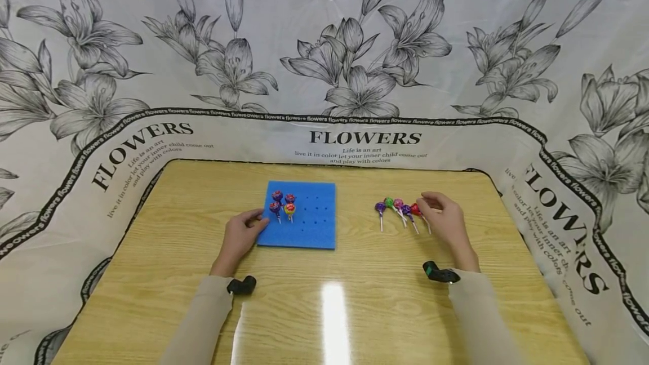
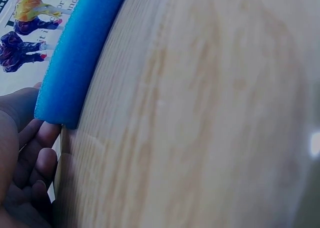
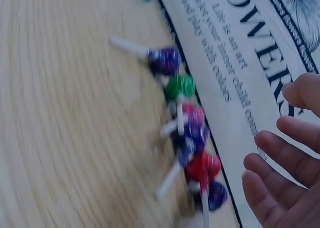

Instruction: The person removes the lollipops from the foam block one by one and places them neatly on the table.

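Observation:
A blue foam board (image 1: 311,238) with small holes lies left of centre on the table. Standing in its far left part are several wrapped lollipops, among them a yellow one (image 1: 289,209) and dark purple-red ones. My left hand (image 1: 242,234) holds the board's left edge, thumb and fingers around it. To the right, a row of loose lollipops lies with white sticks toward me: a purple one (image 1: 380,207), a green one (image 1: 389,202), a pink one, more purple ones and a red one (image 3: 202,168). My right hand (image 1: 447,223) hovers at the row's right end, fingers spread and holding nothing.
The light wood table (image 1: 284,308) carries a bright glare streak near its front. A white flower-printed cloth (image 1: 365,83) with lettering stands behind and along both sides of the table.

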`<state>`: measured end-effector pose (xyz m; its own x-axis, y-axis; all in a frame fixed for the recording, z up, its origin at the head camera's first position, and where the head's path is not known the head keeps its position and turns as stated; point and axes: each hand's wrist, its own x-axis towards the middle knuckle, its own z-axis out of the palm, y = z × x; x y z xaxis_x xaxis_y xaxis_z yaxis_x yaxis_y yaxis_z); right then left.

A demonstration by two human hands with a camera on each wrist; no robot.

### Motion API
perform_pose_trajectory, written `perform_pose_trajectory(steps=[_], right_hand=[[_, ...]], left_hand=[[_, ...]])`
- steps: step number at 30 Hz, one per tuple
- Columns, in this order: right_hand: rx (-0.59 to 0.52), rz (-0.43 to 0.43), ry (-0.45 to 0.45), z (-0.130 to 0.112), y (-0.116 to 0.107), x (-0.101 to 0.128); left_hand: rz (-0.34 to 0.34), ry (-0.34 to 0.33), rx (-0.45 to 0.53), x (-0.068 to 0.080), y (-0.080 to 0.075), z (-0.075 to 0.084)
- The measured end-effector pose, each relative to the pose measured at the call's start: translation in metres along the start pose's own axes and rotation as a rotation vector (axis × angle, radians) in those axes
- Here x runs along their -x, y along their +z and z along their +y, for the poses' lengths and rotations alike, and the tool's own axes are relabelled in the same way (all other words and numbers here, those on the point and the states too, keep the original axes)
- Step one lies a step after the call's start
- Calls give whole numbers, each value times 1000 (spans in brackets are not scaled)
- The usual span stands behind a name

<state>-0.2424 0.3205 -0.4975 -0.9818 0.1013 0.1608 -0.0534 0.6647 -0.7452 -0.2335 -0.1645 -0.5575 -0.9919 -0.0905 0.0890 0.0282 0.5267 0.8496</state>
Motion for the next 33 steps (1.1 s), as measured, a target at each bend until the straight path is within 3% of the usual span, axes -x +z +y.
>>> perform_pose_trajectory(steps=[8,22,33], right_hand=[[-135,1,-35,-32,37,7],[-298,-213,-139,-82,126,34],[-383,-269,-259,-121,184,39]], left_hand=[[5,4,11,-2,1,0],[0,-12,10,0,-1,0],[-3,-22,0,0,-1,2]])
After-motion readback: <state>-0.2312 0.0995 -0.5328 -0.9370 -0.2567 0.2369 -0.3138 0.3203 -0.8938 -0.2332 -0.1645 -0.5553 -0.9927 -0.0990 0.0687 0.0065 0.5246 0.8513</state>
